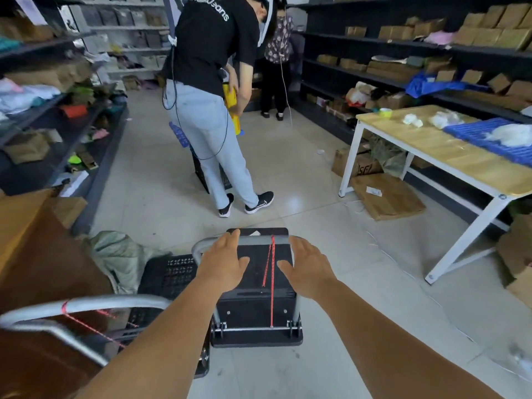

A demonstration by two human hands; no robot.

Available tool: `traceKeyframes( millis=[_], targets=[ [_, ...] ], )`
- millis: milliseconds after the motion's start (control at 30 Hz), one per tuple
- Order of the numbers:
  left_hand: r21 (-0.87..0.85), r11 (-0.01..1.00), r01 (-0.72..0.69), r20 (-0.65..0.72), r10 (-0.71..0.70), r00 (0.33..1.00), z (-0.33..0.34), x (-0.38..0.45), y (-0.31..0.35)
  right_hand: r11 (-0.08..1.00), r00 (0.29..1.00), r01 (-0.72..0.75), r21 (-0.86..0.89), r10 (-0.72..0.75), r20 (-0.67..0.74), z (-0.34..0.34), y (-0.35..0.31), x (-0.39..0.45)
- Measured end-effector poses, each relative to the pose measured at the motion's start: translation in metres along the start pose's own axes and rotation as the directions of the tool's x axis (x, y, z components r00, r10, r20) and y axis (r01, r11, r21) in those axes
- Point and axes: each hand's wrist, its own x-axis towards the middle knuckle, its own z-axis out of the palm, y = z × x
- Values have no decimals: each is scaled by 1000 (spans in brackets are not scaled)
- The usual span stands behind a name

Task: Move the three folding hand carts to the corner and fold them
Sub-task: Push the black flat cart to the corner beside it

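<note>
Both hands reach forward over a black folding cart point(256, 286) that stands on the tiled floor point(302, 174) straight ahead. The left hand point(223, 262) lies on the cart's grey handle bar point(253, 240) with fingers stretched over it, not curled around; its grip is loose and open. The right hand point(309, 267) is spread flat at the bar's right end, fingers apart, its grip likewise open and closed on nothing; I cannot tell if the palm touches the bar. A red cord point(272, 283) runs from the bar down to the cart's near edge.

A second cart sits to the left, close to the camera: its grey handle point(86, 305) curves across the lower left corner, a red cord tied on it, and its black deck point(169, 276) lies just beside the first cart. A pale green sack point(121, 257) rests against a brown board point(31, 254) behind it.

Further up the aisle a person in a black shirt point(213, 41) bends over a black crate point(201, 171), holding something yellow. Another person point(277, 61) stands beyond. Shelves point(374, 41) with boxes line both sides. To the right a wooden surface point(431, 142) on white legs carries a blue tray point(486, 136).
</note>
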Motion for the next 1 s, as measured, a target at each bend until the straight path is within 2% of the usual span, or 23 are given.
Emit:
traceKeyframes(
  millis=[233, 400, 500, 633, 800, 1000],
  targets=[
    [150, 982, 111, 54, -120, 991, 15, 63, 6, 974, 972, 210, -87, -199, 125, 8, 22, 94],
    [227, 956, 187, 165, -227, 960, 28, 94, 10, 942, 925, 313, -118, -275, 261, 18, 37, 143],
    [234, 946, 223, 171, -265, 949, 37, 100, 11, 927, 892, 360, -101, -311, 329, 27, 42, 160],
    [223, 935, 275, 139, -310, 941, 47, 102, 15, 917, 867, 395, -52, -354, 352, 36, 45, 173],
    [169, 919, 355, 100, -375, 922, 56, 104, 21, 864, 843, 488, -122, -430, 323, 44, 51, 175],
    [152, 915, 374, 88, -390, 917, 71, 98, 46, 822, 833, 539, -182, -488, 261, 38, 79, 173]
  ],
)
